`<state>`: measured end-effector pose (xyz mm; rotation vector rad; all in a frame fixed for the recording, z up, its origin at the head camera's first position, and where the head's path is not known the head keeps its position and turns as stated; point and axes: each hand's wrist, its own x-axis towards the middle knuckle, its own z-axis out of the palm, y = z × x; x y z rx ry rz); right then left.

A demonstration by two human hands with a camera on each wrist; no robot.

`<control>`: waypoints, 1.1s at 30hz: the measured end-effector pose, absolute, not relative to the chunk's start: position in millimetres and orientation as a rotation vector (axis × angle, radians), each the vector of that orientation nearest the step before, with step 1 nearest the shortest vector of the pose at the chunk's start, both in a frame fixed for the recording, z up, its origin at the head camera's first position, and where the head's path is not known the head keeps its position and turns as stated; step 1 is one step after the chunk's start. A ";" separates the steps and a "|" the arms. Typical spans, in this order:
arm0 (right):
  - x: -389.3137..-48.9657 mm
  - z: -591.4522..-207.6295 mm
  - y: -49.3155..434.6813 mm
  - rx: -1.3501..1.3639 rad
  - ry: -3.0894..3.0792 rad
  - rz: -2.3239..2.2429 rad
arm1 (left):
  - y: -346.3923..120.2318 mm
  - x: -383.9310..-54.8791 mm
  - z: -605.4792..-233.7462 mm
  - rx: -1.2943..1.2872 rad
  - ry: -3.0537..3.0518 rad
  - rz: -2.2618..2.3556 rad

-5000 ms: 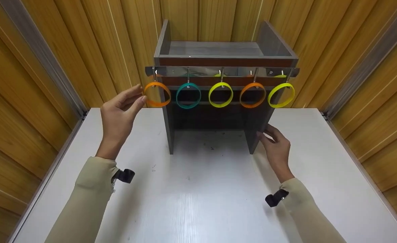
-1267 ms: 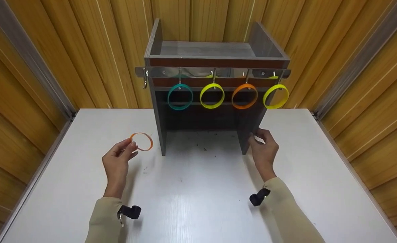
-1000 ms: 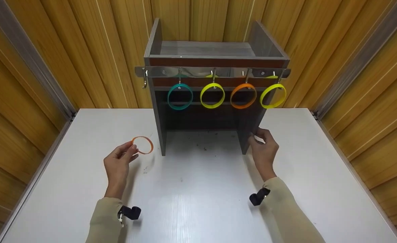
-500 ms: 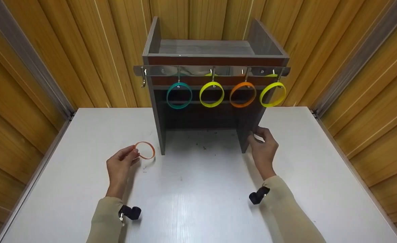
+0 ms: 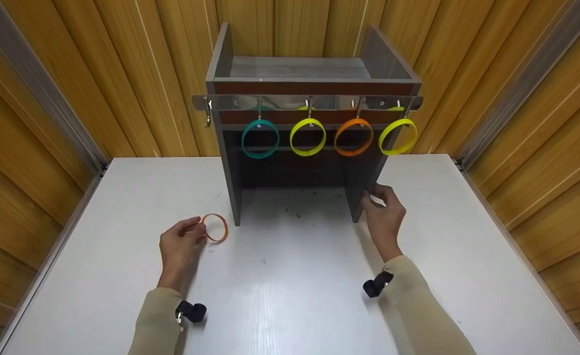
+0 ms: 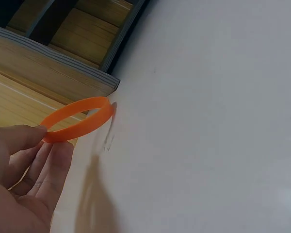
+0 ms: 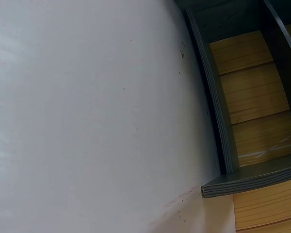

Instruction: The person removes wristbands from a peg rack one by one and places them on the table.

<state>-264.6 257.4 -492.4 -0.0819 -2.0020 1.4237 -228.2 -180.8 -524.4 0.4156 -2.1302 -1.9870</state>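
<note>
My left hand (image 5: 179, 244) pinches a thin orange ring (image 5: 227, 228) at its edge, low over the white table. In the left wrist view the thumb lies on top of the orange band (image 6: 77, 131), with fingers beneath. A grey wooden shelf (image 5: 314, 88) stands upright at the back, with a metal hook rail (image 5: 285, 102) across its front. From the rail hang a teal ring (image 5: 243, 140), a yellow ring (image 5: 292, 139), an orange ring (image 5: 338, 140) and another yellow ring (image 5: 381, 140). My right hand (image 5: 386, 219) grips the shelf's right side panel near the bottom; its fingertips are partly hidden.
The leftmost hook (image 5: 208, 116) on the rail is bare. White tabletop (image 5: 280, 296) spreads in front of the shelf, with wood-look walls (image 5: 38, 98) on the left, right and back. In the right wrist view the shelf's edge (image 7: 213, 97) shows without the hand.
The left hand has taken the orange ring off the leftmost hook and lowered it toward the table, drifting slightly right lately. The right hand keeps its place at the side panel.
</note>
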 end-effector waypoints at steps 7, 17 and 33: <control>-265.2 -491.9 256.1 -0.094 -1.994 1.428 | -182.0 -229.6 -525.6 0.427 -2.191 -1.920; -265.0 -492.4 256.7 -0.083 -1.995 1.419 | -184.4 -228.1 -528.1 0.434 -2.305 -1.775; -266.1 -494.5 254.6 -0.074 -1.974 1.399 | -186.9 -226.8 -532.3 0.424 -2.447 -1.596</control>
